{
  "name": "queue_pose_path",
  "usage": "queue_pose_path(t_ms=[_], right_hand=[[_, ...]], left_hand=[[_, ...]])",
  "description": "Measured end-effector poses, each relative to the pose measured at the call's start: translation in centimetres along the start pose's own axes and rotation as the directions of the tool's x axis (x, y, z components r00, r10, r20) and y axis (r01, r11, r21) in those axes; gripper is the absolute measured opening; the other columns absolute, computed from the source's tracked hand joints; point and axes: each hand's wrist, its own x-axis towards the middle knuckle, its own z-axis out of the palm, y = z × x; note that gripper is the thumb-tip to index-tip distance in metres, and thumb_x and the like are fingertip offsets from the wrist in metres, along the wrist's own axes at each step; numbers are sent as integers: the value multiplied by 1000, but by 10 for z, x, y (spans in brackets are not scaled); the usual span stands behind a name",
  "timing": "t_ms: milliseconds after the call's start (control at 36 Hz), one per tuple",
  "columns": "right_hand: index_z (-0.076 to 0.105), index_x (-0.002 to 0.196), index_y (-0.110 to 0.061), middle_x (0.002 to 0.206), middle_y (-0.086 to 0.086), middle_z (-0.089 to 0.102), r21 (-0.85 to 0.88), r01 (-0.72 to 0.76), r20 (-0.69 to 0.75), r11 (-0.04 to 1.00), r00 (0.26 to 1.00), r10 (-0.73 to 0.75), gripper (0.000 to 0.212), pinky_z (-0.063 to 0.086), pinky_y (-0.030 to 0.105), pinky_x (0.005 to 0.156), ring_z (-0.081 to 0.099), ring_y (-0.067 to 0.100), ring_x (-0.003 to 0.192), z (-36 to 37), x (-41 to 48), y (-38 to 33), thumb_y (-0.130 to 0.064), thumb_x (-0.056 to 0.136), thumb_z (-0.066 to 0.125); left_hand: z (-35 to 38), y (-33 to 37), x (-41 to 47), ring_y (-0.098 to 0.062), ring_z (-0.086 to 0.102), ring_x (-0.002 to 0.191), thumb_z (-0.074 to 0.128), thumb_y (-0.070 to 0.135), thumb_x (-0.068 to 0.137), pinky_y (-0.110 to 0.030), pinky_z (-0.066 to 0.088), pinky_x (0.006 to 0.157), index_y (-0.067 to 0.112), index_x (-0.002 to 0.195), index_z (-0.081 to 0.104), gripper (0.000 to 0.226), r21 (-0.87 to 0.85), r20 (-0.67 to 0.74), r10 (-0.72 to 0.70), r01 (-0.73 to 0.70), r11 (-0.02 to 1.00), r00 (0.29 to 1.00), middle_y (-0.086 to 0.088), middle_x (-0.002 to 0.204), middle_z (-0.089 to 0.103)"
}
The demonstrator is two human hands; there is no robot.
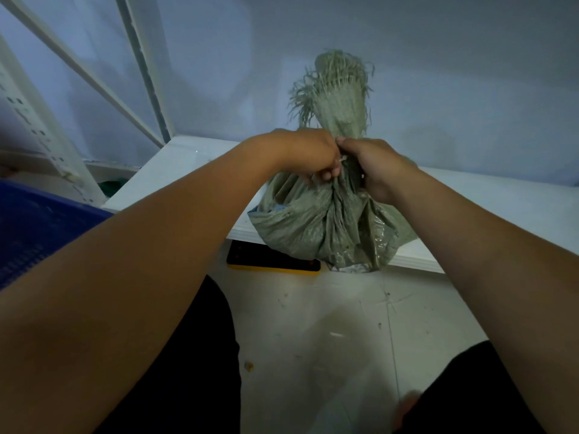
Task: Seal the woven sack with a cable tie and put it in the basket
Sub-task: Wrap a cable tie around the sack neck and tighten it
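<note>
A grey-green woven sack point(322, 227) stands on the front edge of a white ledge point(175, 170), its bunched neck rising to a frayed top point(341, 89). Both hands close around the neck. My left hand point(307, 151) grips it from the left, and a small white piece of the cable tie point(342, 158) shows at its fingertips. My right hand point(376, 167) clasps the neck from the right, thumb touching the left hand. Most of the tie is hidden by the fingers. A blue basket point(34, 220) sits at the far left.
A white metal shelf frame point(56, 151) with slanted bars stands at the left, against a pale wall. A black and yellow flat object point(272, 258) lies on the floor under the ledge. The light floor point(329, 333) is speckled with small debris. Dark trouser legs fill the bottom corners.
</note>
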Motion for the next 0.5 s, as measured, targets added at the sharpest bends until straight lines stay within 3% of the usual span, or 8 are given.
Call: queue_pose_path(t_ms=[83,139,194,306,389,500], right_hand=[[69,94,-9,76,13,71,-33,26,-81,999,996,-28,20,53,30,63,67,24,62,0,4,1,-29,90,69],[68,98,-9,79,11,72,-32,44,-112,999,993,-47,19,52,29,62,68,22,63,-1,3,1,-26,89,70],[68,105,-6,81,8,74,-11,64,-135,998,989,-65,24,51,24,54,70,17,61,-1,3,0,-22,89,71],[67,109,-4,84,8,75,42,107,-170,993,980,-99,22,55,25,55,73,18,63,0,0,-4,-14,89,71],[71,108,-3,91,7,76,44,134,-191,990,974,-124,23,58,26,61,75,18,74,-1,1,-6,-15,88,73],[75,97,-2,89,10,78,-2,163,-212,987,964,-160,21,63,35,72,76,23,78,-4,5,-5,-17,83,78]], left_hand=[[3,3,0,-21,46,46,43,0,100,-44,63,67,3,78,62,29,-45,52,-39,42,998,998,-10,56,42],[2,4,0,-15,39,37,43,-1,100,-36,60,52,3,78,62,30,-23,69,-48,50,998,996,-7,54,38],[1,3,-1,-12,37,33,43,0,100,-31,57,47,5,78,63,30,0,65,-54,54,999,996,-6,56,39],[-2,2,-2,-21,49,44,51,8,97,-29,51,45,13,77,65,25,102,-49,-44,49,994,998,-10,67,51],[-5,-1,-4,-22,58,48,53,32,93,-30,50,53,20,69,53,27,168,-121,13,8,986,993,-3,61,54],[-4,-6,-4,-21,60,68,57,56,88,-30,56,58,26,84,56,31,13,-101,3,-2,1000,995,-1,72,55]])
